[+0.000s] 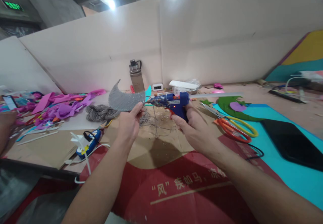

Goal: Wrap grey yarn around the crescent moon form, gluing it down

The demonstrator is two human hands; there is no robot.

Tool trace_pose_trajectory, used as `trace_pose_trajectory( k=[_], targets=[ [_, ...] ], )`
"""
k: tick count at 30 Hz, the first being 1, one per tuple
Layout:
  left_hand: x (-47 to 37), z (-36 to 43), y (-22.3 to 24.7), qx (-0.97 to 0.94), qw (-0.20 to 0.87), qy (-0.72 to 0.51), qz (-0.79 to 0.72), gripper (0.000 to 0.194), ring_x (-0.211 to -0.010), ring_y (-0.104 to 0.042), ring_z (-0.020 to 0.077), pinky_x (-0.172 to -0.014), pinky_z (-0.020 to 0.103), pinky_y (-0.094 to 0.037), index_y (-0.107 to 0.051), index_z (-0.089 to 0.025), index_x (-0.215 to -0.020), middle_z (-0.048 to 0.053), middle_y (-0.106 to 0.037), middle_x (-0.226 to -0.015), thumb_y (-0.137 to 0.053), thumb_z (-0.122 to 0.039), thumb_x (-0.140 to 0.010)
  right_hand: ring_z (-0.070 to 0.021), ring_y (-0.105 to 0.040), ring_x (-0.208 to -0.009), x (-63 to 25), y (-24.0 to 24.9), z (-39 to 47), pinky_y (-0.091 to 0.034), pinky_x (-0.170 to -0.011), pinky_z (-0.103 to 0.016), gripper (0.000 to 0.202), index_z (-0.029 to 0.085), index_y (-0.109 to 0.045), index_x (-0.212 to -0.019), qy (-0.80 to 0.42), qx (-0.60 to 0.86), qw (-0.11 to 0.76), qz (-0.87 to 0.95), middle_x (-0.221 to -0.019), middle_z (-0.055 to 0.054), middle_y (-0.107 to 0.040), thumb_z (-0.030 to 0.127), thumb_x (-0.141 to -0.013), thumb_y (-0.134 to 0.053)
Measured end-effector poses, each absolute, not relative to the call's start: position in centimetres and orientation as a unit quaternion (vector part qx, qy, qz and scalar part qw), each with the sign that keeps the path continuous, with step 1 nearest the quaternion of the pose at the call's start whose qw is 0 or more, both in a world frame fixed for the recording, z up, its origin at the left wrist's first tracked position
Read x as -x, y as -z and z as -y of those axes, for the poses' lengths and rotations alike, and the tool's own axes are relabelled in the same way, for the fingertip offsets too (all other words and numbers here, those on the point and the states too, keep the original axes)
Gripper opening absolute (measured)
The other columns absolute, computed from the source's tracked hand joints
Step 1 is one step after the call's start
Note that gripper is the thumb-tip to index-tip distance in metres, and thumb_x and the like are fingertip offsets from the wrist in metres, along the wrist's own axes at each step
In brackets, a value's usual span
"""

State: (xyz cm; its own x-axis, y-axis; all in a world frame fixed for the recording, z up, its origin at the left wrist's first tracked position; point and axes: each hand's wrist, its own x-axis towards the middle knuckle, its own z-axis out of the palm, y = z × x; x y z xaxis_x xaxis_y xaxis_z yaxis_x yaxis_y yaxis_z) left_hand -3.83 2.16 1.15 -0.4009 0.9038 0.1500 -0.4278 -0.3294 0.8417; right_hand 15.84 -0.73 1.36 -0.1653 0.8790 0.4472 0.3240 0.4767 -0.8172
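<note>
- head view: left hand pinches grey crescent above the counter.
- right hand wraps glue gun, nozzle at crescent's edge.
- best: hold crescent steady, squeeze gently.

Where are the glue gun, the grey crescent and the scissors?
glue gun (179,101), head view, on its blue body above the right hand.
grey crescent (123,101), head view, on its yarn-wrapped middle.
scissors (233,128), head view, on the orange handle.
</note>
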Motion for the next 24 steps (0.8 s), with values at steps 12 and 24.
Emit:
trace_pose_trajectory(
  k=[12,24],
  targets=[
    [3.8,-2.1,-1.2,-0.324,0.452,-0.747,-0.362,0.027,-0.057,-0.058,0.007,-0.054,0.019,-0.047,-0.067,-0.012,-0.07,-0.002,-0.064,-0.065,-0.088,-0.022,-0.055,-0.0237,-0.058,-0.085,-15.9,-1.4,0.9,-0.049,-0.074,-0.04,0.018,0.022,-0.052,-0.096,-0.289,0.422,0.486,0.709,-0.084,-0.006,-0.06,0.039,-0.092,-0.048],
    [4.5,-2.4,-1.6,-0.305,0.444,-0.769,-0.345,0.03,-0.055,-0.057,0.0071,-0.05,0.02,-0.043,-0.068,-0.011,-0.073,-0.001,-0.065,-0.065,-0.088,-0.019,-0.053,-0.0106,-0.046,-0.053,-17.2,-2.0,0.0,-0.037,-0.047,-0.024,0.021,0.021,-0.051,-0.098,-0.461,0.367,0.481,0.65,-0.072,0.002,-0.055,0.037,-0.087,-0.058]
  ],
)
